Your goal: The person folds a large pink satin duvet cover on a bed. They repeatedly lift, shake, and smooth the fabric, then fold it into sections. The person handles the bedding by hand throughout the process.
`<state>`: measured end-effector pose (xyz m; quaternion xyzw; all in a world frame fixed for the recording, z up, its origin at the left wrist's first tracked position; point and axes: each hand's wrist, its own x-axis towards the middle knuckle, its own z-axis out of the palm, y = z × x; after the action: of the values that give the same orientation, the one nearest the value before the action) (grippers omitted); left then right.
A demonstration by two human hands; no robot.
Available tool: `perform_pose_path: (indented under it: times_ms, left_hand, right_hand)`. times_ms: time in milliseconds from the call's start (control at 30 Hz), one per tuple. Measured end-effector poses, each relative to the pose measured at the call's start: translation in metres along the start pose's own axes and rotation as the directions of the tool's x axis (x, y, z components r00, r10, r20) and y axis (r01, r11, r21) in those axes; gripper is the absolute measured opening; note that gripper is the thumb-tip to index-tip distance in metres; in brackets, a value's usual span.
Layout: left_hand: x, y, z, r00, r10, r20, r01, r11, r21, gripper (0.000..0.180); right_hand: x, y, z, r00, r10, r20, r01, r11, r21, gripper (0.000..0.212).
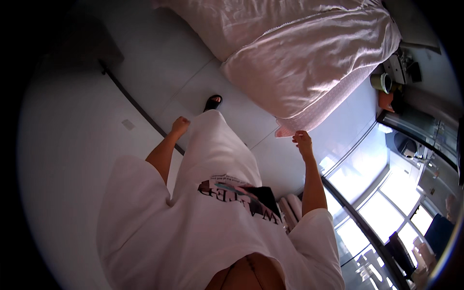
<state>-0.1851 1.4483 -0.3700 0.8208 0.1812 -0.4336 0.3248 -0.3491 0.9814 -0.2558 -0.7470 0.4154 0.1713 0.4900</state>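
My left hand (181,125) hangs beside the white wall, its fingers curled into a loose fist with nothing visible in it. On the other side, my right hand (303,140) is held out with loosely bent, slightly parted fingers and no object seen in them. It overlaps the corner of a pink patterned bed sheet (316,108) in the picture; whether it touches the cloth is unclear. A rumpled pale pink duvet (295,67) covers the bed above that sheet. One foot in a black slipper (212,103) stands on the floor between bed and wall.
Light tiled floor (188,79) runs between the bed and a dark skirting board (130,99). Beyond the bed's right side stand a bin (385,83), an orange container (385,100) and white drawers (395,67). A dark-framed sliding door (357,220) borders a bright windowed area with a washing machine (405,145).
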Motion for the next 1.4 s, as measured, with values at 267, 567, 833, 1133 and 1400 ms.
perform_pose_path:
  times_ms: [267,567,833,1133,1400]
  left_hand:
    - [-0.026,0.015,0.132,0.854,0.487,-0.182,-0.462,0.872,0.165,0.025]
    - [-0.036,-0.052,0.180,0.910,0.381,-0.163,-0.264,0.837,0.480,0.032]
    - [-0.020,-0.049,0.164,0.923,0.360,-0.133,-0.250,0.827,0.503,0.030]
    - [-0.009,-0.043,0.155,0.905,0.391,-0.169,-0.272,0.835,0.478,0.029]
    - [-0.011,-0.056,0.152,0.911,0.395,-0.118,-0.281,0.805,0.522,0.027]
  right_hand:
    - [0.028,0.015,0.030,0.985,-0.159,0.063,0.155,0.986,0.068,0.023]
    - [0.208,0.015,0.227,0.933,-0.097,-0.346,0.207,0.932,0.297,0.032]
    - [0.280,-0.011,0.306,0.772,0.087,-0.630,0.032,0.984,0.175,0.016]
    - [0.246,0.008,0.307,0.867,0.045,-0.497,0.070,0.975,0.210,0.014]
    - [0.140,0.026,0.248,0.957,0.088,-0.277,-0.010,0.962,0.271,0.014]
